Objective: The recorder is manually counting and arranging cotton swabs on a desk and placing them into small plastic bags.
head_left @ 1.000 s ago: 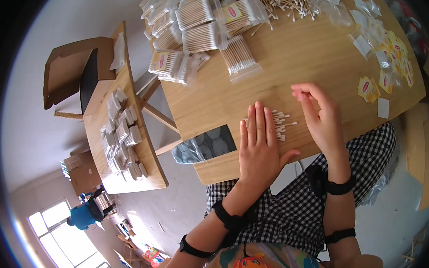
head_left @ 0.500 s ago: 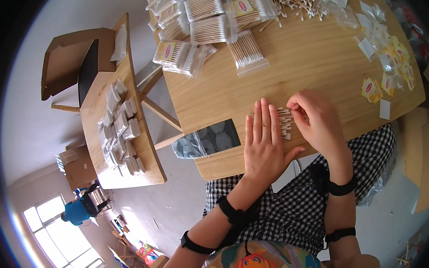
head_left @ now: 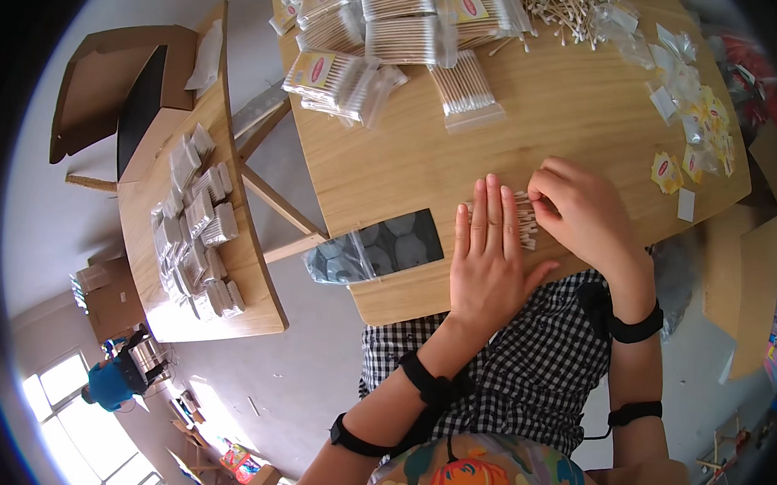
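A small row of cotton swabs [head_left: 526, 221] lies on the wooden table near its front edge. My left hand [head_left: 489, 273] rests flat over part of that row, fingers stretched out and held side by side, thumb out to the right. Just right of it, my right hand [head_left: 587, 215] is closed in a pinch, thumb and forefinger at the far end of the swabs. What the pinch holds, if anything, is hidden by the fingers. Left of my hands lies a dark panel with rounded shapes in a clear plastic sleeve [head_left: 397, 245], overhanging the table edge.
Bagged cotton swabs [head_left: 401, 37] are piled at the far side, with one bag [head_left: 466, 88] nearer. Loose swabs [head_left: 565, 12] lie beyond. Yellow cards [head_left: 666, 172] and clear bags lie at right. Another table [head_left: 256, 302] with white packs stands left; a person [head_left: 112, 385] is farther off.
The view has shifted slightly, so the far table and boxes appear farther left. Both my hands keep nearly the same pose over the swabs.
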A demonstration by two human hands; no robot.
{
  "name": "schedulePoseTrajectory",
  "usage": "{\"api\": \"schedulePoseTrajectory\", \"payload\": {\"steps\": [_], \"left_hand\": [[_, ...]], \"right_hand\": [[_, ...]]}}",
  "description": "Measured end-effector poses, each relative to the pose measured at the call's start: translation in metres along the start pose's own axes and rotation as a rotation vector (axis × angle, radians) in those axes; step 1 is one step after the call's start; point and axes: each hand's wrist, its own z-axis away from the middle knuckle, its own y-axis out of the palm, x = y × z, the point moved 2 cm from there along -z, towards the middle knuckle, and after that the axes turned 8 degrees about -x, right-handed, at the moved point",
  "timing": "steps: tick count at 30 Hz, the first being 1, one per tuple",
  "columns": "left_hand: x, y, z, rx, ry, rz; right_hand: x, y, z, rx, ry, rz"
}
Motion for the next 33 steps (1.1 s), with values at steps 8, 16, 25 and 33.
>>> {"api": "schedulePoseTrajectory", "payload": {"steps": [8, 16, 25, 33], "left_hand": [[-0.001, 0.002, -0.002, -0.017, -0.001, 0.033], [0.003, -0.029, 0.0, 0.053, -0.009, 0.06], [0.011, -0.02, 0.003, 0.088, 0.063, -0.121], [0.012, -0.015, 0.015, 0.109, 0.065, -0.052]], "right_hand": [[-0.021, -0.031, 0.016, 0.005, 0.16, 0.118], [-0.078, -0.117, 0.159, -0.19, 0.687, 0.314], [-0.003, -0.034, 0.082, -0.308, 0.322, -0.082], [0.012, 0.007, 0.044, -0.149, 0.139, -0.166]]}}
